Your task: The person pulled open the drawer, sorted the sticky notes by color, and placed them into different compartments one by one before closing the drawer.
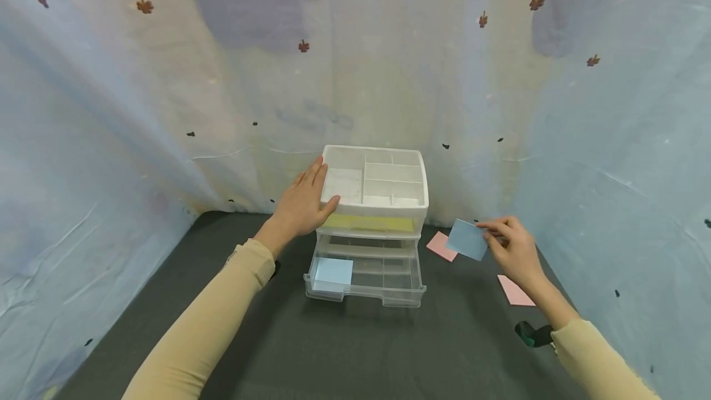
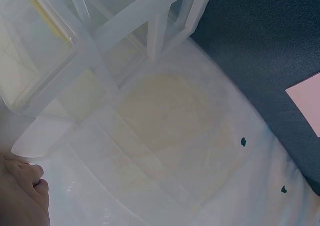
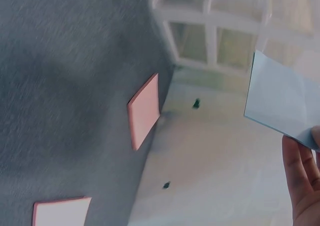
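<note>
A white drawer organizer [image 1: 383,210] with a divided top tray stands at the back of the dark table. My left hand [image 1: 302,202] rests on its upper left edge, fingers extended along the side and thumb over the front rim. Below, the clear lower drawer [image 1: 383,292] is pulled out, and a light blue pad of notes [image 1: 333,275] lies in its left part. Right of the organizer, my right hand [image 1: 513,249] pinches a blue pad of sticky notes [image 1: 465,239] by its edge, raised above the table; the right wrist view shows the same blue pad [image 3: 282,98] in the fingers.
One pink note pad [image 1: 440,247] lies just right of the organizer, partly behind the held blue pad. Another pink pad [image 1: 516,292] sits below my right hand. Something yellow [image 1: 369,223] shows inside the closed upper drawer. Patterned cloth [image 1: 378,79] hangs behind and at both sides.
</note>
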{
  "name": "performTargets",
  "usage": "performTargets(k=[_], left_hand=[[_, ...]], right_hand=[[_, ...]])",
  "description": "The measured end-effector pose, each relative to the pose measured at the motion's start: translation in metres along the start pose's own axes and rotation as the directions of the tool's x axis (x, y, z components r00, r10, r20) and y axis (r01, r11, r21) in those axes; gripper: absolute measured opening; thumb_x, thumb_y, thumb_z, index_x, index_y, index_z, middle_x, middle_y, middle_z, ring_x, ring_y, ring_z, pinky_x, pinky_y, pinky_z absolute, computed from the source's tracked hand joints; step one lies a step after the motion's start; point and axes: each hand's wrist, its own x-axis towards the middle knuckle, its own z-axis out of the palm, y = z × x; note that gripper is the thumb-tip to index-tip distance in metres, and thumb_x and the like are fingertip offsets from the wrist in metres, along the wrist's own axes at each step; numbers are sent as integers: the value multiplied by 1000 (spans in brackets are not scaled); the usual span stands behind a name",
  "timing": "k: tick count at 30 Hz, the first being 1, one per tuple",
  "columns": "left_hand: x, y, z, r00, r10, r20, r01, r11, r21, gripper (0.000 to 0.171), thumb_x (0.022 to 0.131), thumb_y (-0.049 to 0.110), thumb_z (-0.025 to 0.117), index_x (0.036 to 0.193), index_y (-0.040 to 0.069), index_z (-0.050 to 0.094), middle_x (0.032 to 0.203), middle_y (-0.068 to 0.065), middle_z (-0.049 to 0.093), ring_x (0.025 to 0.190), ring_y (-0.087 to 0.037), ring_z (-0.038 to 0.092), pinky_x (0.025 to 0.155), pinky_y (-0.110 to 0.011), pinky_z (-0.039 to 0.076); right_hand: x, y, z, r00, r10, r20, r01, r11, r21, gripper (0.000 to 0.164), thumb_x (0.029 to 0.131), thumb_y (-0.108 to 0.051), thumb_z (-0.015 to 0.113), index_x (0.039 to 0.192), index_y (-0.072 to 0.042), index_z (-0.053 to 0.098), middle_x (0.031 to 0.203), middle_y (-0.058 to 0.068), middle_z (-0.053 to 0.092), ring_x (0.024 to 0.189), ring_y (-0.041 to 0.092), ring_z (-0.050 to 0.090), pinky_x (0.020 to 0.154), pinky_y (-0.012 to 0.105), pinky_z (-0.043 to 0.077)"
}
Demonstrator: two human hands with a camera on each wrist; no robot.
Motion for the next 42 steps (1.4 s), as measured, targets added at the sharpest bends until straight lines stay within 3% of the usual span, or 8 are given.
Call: performTargets(k=[20,27,37,42], left_hand=[[0,0,-2,1000,-7,14,7,1000,-15,86,109,59,33,167,2,6,175,-13,-4,161,-29,8,131,-46,11],[0,0,-2,1000,-15,20,15,1000,-18,86,109,59,33,167,2,6,175,-12,-4,161,-28,7,131,-45,10],[-1,0,-2,1000,-13,24,14,1000,-6,86,109,59,32,167,2,5,175,-13,-5,161,-28,7,131,-46,10],[-1,0,-2,1000,-15,26,15,1000,-4,86,109,60,32,167,3,4,175,-12,-5,161,-28,7,131,-46,10]], right_hand=[[16,-61,21,980,-193,-48,197,972,124,35,83,22,74,109,-1,79,100,9,62,86,18,63,73,7,52],[17,-78,38,975,-219,-22,219,954,204,35,84,21,74,110,-1,78,99,7,62,81,15,62,67,10,53],[15,-91,68,968,-248,36,226,927,300,33,85,20,73,109,-2,77,101,8,62,81,16,65,69,14,58],[12,-94,81,962,-263,78,225,918,327,33,85,19,74,109,-3,77,101,8,62,77,13,61,63,15,54]])
